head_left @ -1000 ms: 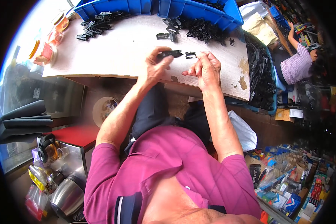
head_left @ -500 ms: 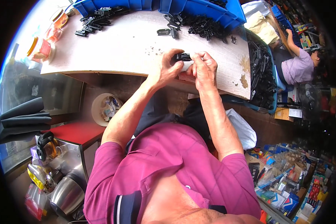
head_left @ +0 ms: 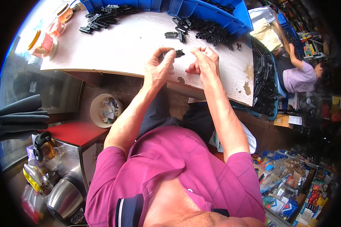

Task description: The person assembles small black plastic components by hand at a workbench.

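Observation:
Over the near part of the pale table (head_left: 113, 49), my left hand (head_left: 156, 69) pinches a small black plastic part (head_left: 180, 53) that sticks out past its fingertips to the right. My right hand (head_left: 207, 65) is just to the right, apart from the part. Its thumb and forefinger are pressed together, and whatever is between them is too small to make out. Beyond my hands lie loose black plastic parts (head_left: 181, 33), a larger heap of them (head_left: 213, 33) at the right, and another pile (head_left: 104, 18) at the far left.
Blue bins (head_left: 201, 17) line the table's far edge. Tubs (head_left: 41, 42) stand at its left end. A blue-rimmed crate of black parts (head_left: 263, 75) is beside the right edge. A white bucket (head_left: 96, 113) sits below. Another person (head_left: 299, 77) works at the far right.
My hands have drawn apart: the right has come away from the black part, while the left keeps it and has shifted slightly left. Small specks near the left hand no longer show.

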### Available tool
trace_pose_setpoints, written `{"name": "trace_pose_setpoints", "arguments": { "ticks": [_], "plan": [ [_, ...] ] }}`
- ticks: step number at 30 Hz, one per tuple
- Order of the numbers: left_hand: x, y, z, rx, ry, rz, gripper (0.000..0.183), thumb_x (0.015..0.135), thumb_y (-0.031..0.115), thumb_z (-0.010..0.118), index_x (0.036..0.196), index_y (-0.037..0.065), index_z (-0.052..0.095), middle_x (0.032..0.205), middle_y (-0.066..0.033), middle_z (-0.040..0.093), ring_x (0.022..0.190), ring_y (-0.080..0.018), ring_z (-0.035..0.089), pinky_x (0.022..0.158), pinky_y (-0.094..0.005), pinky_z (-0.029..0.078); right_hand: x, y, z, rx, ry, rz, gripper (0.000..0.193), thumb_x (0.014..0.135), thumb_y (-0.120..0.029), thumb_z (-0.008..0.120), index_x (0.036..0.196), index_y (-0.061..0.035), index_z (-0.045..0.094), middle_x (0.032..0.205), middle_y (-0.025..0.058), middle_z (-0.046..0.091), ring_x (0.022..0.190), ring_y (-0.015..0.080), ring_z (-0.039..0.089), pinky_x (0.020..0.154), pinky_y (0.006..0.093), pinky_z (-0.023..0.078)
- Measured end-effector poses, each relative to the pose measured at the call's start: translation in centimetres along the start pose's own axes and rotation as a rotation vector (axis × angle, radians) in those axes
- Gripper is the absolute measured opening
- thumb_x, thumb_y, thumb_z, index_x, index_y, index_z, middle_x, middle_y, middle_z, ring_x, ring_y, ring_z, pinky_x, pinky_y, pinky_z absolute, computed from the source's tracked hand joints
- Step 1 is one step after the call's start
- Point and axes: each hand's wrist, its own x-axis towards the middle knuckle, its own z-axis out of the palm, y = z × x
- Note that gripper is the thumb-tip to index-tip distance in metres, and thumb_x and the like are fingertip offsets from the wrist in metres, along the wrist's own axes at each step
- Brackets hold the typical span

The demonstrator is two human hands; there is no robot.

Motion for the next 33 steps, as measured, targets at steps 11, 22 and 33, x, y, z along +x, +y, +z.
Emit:
{"name": "trace_pose_setpoints", "arguments": {
  "ticks": [11, 22, 33],
  "plan": [
    [0.0, -0.1, -1.2, -0.011, -0.012, 0.080, 0.033, 0.088, 0.010, 0.069, 0.117, 0.001, 0.058, 0.088, -0.0036, 0.063, 0.069, -0.0080, 0.059, 0.062, -0.0238, 0.055, 4.0, -1.2, 4.6, -0.525, 0.083, 0.023, 0.025, 0.081, -0.021, 0.071, 0.098, -0.0043, 0.064, 0.060, 0.0037, 0.053, 0.039, 0.0137, 0.051, 0.033, 0.0319, 0.046],
    [2.4, -1.1, 0.8, -0.059, -0.014, 0.099, 0.030, 0.088, 0.012, 0.068, 0.115, 0.002, 0.058, 0.091, -0.0041, 0.063, 0.074, -0.0090, 0.061, 0.068, -0.0235, 0.053, -0.2, 0.7, -0.8, 0.193, -0.395, 0.106, 0.030, 0.093, -0.030, 0.059, 0.081, -0.0027, 0.058, 0.046, 0.0002, 0.038, 0.039, 0.0155, 0.046, 0.047, 0.0471, 0.057],
    [1.5, -1.7, 1.7, 0.057, -0.018, 0.186, 0.031, 0.088, 0.007, 0.067, 0.116, 0.000, 0.058, 0.089, -0.0065, 0.066, 0.072, -0.0107, 0.065, 0.067, -0.0237, 0.055, -2.3, 2.9, -0.2, 0.313, -0.116, -0.080, 0.025, 0.090, -0.026, 0.062, 0.080, -0.0037, 0.057, 0.048, 0.0013, 0.040, 0.040, 0.0161, 0.043, 0.042, 0.0341, 0.045]
  ]
}}
